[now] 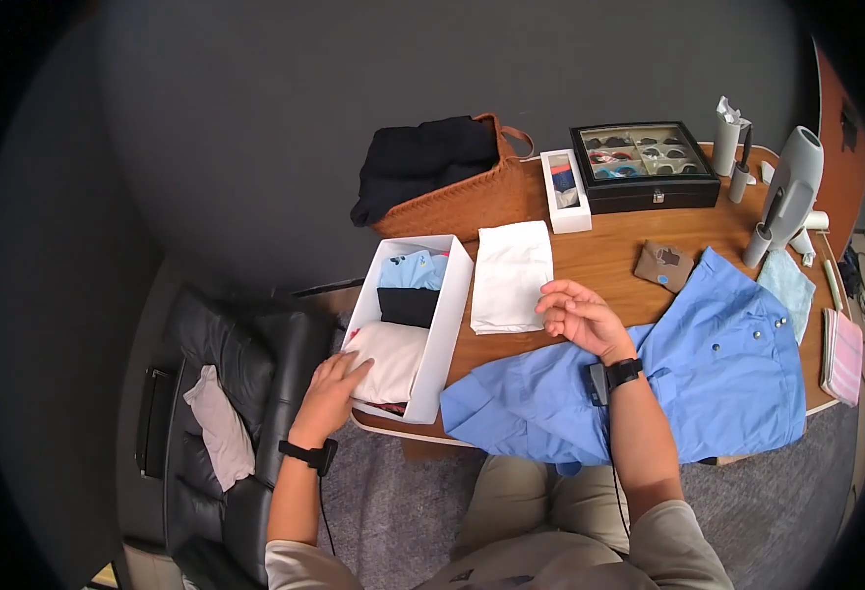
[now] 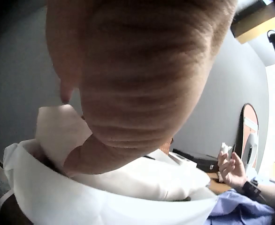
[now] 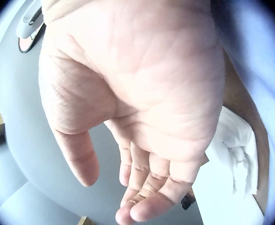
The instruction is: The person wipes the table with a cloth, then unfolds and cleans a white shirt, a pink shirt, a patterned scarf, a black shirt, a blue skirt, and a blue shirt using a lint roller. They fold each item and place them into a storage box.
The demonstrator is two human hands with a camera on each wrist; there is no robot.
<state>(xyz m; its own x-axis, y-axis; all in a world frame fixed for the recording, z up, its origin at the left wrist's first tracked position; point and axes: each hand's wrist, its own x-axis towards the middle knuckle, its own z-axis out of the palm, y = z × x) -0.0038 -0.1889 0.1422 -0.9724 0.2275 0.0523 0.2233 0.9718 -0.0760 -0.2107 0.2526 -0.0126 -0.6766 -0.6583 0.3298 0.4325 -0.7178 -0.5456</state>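
Observation:
A long white box [image 1: 449, 295] stands at the table's left edge. Inside lie a light blue printed garment [image 1: 413, 269], a black folded cloth [image 1: 405, 306] and a cream folded garment [image 1: 390, 360]. My left hand [image 1: 330, 391] reaches over the box's near left side, its fingers and thumb resting on the cream garment. In the left wrist view, my thumb [image 2: 97, 157] lies against the cream cloth. My right hand [image 1: 582, 317] is raised over the table with loosely bent fingers and nothing in it. Beneath that arm a blue button shirt [image 1: 717, 383] is spread, beside a folded white cloth [image 1: 513, 275].
Behind the box is a woven brown basket [image 1: 452, 202] heaped with dark clothing [image 1: 432, 162]. A narrow white box [image 1: 577, 214] and a glass-topped case [image 1: 654, 194] stand at the back. A grey garment steamer [image 1: 796, 177] is at right, a black sofa [image 1: 285, 364] at left.

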